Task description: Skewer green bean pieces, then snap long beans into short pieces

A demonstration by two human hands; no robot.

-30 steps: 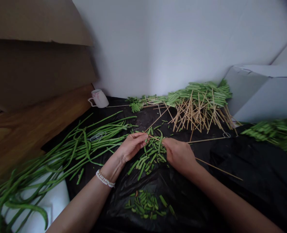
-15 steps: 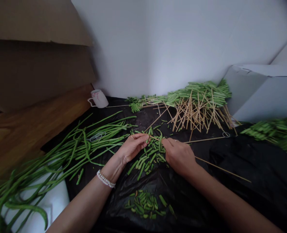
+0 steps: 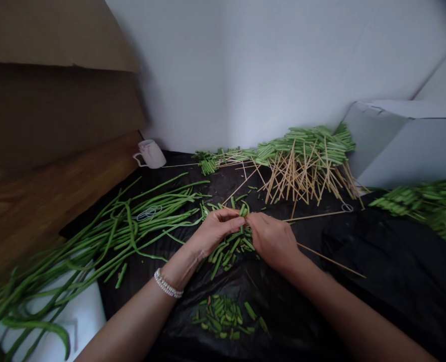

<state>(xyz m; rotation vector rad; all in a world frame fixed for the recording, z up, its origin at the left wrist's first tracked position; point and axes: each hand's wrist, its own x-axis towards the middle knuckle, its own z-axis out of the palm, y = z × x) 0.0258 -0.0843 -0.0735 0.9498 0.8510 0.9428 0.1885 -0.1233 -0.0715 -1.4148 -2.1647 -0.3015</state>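
My left hand (image 3: 223, 229), with a beaded bracelet at the wrist, pinches a short piece of long bean (image 3: 242, 210) between thumb and fingers. Right against it, my right hand (image 3: 270, 239) is closed on a bamboo skewer (image 3: 332, 259), whose long end sticks out behind the hand to the lower right. The skewer's front part at the bean is mostly hidden by my fingers. Beneath both hands lies a pile of cut bean pieces (image 3: 223, 256). Nearer to me is a smaller heap of short bean ends (image 3: 220, 317).
Whole long beans (image 3: 158, 216) spread over the left side, partly on a white surface (image 3: 81, 322). At the back are skewered beans (image 3: 305, 146) and a mug (image 3: 151, 154); more skewered beans (image 3: 426, 203) lie right. A white box (image 3: 392, 136) stands behind. Black plastic sheeting (image 3: 301, 317) covers the surface.
My left hand has moved right until its fingertips meet my right hand, with a bean piece now at its fingers. The skewer's free end has shifted left. The view has shifted slightly.
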